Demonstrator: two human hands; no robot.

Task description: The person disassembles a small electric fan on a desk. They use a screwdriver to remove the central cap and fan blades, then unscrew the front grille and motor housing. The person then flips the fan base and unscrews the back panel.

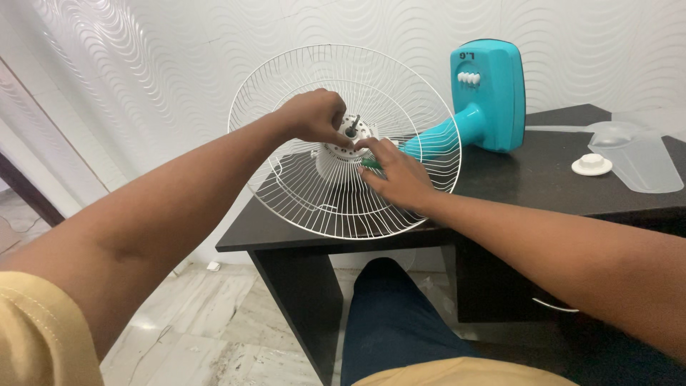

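My left hand (314,116): fingers curled together at the white motor hub (348,143), beside its dark shaft (354,123). My right hand (394,171): closed on a green-handled tool (371,164), just right of the hub. Around both: white wire fan guard (286,193), tilted, standing on the near left part of the black table (529,179). Behind, far right: teal fan body (486,96). Further right: white round cap (592,165) and clear plastic blade piece (639,157), well apart from my hands.

Setting: room in a home or small office. Evidence: dark bench (543,182) with drawer handle at lower right; white wave-textured wall panels (143,78) across the top; pale marble-patterned floor tiles (207,322) at lower left.
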